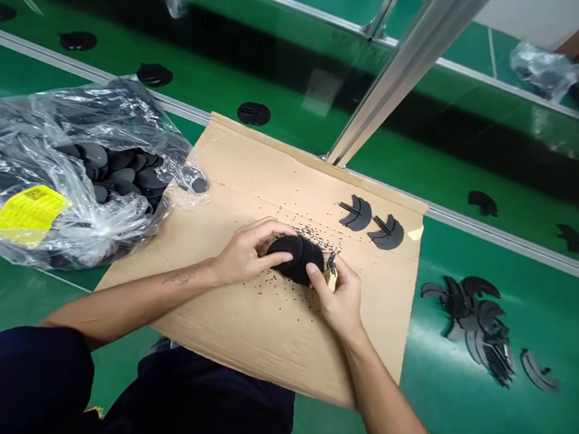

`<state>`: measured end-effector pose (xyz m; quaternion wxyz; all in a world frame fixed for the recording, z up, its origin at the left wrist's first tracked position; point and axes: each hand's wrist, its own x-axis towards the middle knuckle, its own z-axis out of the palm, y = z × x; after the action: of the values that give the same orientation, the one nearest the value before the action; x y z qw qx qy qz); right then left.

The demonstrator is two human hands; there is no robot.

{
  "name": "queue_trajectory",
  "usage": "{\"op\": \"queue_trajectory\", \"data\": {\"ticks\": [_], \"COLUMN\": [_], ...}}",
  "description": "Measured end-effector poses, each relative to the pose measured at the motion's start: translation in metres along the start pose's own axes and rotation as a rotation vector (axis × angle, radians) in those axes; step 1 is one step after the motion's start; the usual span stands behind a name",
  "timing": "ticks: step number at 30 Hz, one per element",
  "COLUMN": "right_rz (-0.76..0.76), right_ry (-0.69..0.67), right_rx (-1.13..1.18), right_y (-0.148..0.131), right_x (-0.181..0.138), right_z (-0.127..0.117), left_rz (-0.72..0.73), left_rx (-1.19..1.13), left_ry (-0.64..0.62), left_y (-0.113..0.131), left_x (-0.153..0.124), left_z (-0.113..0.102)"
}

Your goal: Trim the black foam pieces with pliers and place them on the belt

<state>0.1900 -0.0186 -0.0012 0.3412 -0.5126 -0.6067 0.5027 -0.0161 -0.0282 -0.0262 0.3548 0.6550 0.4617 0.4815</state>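
Note:
Over the cardboard sheet, my left hand point(251, 251) is closed round the left side of several overlapping black rounded plastic discs point(291, 254). At their right side, the thumb of my right hand point(341, 294) presses on the discs. That same hand also holds a small pair of nippers point(333, 270) with pale yellow handles, its metal jaws pointing up and away from me. Tiny black scraps point(313, 235) are scattered on the cardboard around both hands. Two black crescent-shaped parts point(356, 213) with thin stems lie beyond my right hand.
A brown cardboard sheet point(241, 327) covers the middle of the green table. To the left lies a clear plastic bag point(76, 120) of black discs. On the right is a pile of black curved parts point(476, 319). A metal post point(385, 84) rises behind; more black pieces point(253, 113) lie past the rail.

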Motion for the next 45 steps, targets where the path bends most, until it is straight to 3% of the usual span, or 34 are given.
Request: {"op": "queue_trajectory", "data": {"ticks": [5, 12, 15, 18, 22, 25, 31, 40, 45], "right_rz": [0.005, -0.051, -0.156, -0.298, -0.566, -0.681, -0.710, -0.643, -0.702], "right_ry": [-0.014, -0.013, 0.023, 0.065, -0.037, -0.072, -0.020, 0.049, 0.040], "right_rx": [0.024, -0.026, -0.071, -0.151, -0.328, -0.366, -0.219, -0.138, -0.245], "right_y": [-0.002, -0.001, 0.000, 0.001, 0.004, 0.007, 0.008, 0.009, 0.009], "right_x": [-0.003, -0.003, -0.001, 0.002, 0.004, 0.003, -0.001, -0.003, -0.001], "right_z": [0.003, 0.003, 0.000, -0.005, -0.008, -0.007, -0.002, 0.006, 0.004], "left_rz": [-0.156, -0.156, -0.066, 0.125, 0.361, 0.395, 0.323, 0.230, 0.396], "left_rx": [-0.041, -0.202, -0.069, 0.120, 0.261, 0.273, -0.024, -0.110, 0.058], "left_ry": [-0.013, -0.055, -0.064, -0.086, -0.147, -0.099, -0.017, 0.037, 0.035], "left_y": [0.001, 0.002, 0.004, 0.007, 0.006, 0.006, 0.008, 0.015, 0.010], "left_x": [-0.002, 0.000, 0.002, 0.001, -0.002, -0.002, 0.001, -0.002, 0.001], "left_z": [0.003, 0.004, -0.001, -0.004, -0.004, -0.003, -0.002, 0.001, -0.003]}}
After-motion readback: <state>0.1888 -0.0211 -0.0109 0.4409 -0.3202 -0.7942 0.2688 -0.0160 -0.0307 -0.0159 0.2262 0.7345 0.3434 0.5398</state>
